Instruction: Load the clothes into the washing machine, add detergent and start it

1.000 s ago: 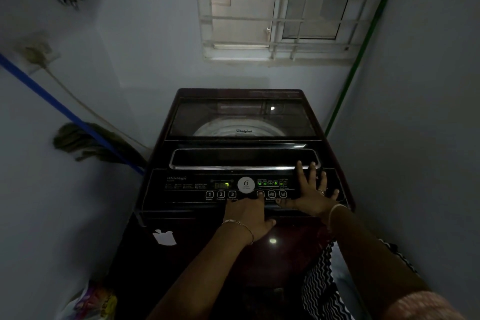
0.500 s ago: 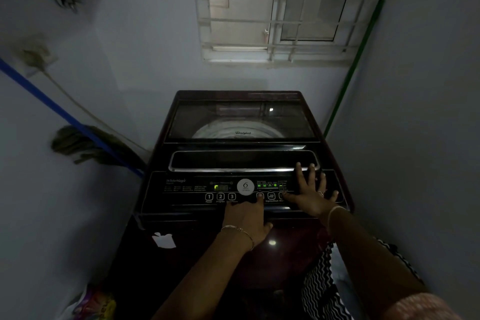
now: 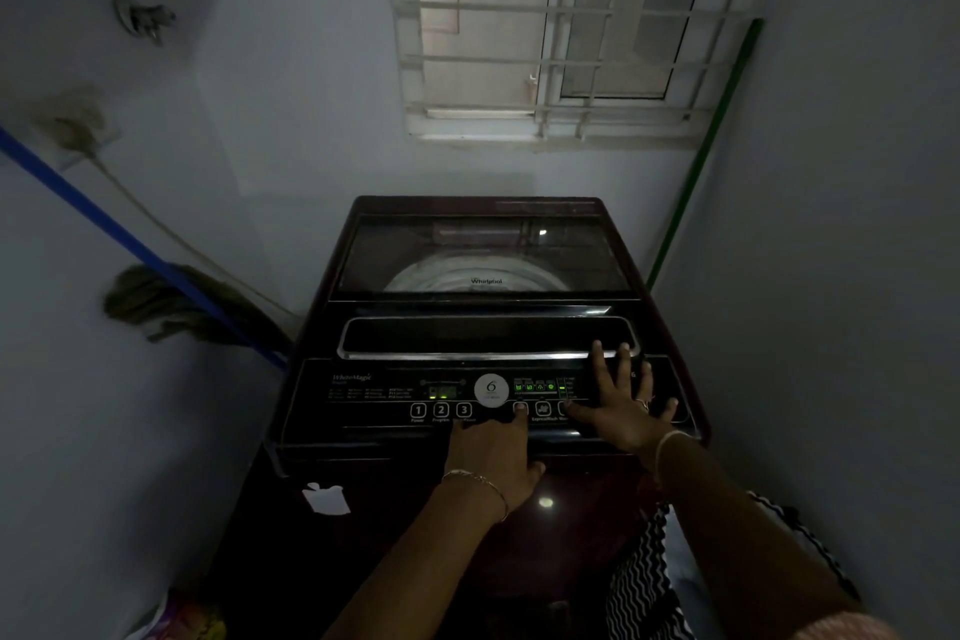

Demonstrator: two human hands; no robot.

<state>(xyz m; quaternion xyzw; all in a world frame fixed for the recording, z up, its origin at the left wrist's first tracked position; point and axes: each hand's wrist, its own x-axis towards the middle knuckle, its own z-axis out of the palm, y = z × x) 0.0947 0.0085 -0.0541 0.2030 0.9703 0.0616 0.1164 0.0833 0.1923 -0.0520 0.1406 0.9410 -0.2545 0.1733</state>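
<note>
The washing machine (image 3: pixel 470 252) stands shut under the window (image 3: pixel 571 16), green lights on its panel (image 3: pixel 374 395); your left hand (image 3: pixel 491 455) still pokes one button and your right hand (image 3: pixel 623 405) lies flat, spread, both holding nothing; hardly anything moved, so starting looks near.

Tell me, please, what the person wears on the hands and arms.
The left hand has a thin gold-toned bracelet at the wrist. The right hand has a thin pale bangle and a ring. A pinkish sleeve covers the right upper arm; both forearms are bare.
</note>
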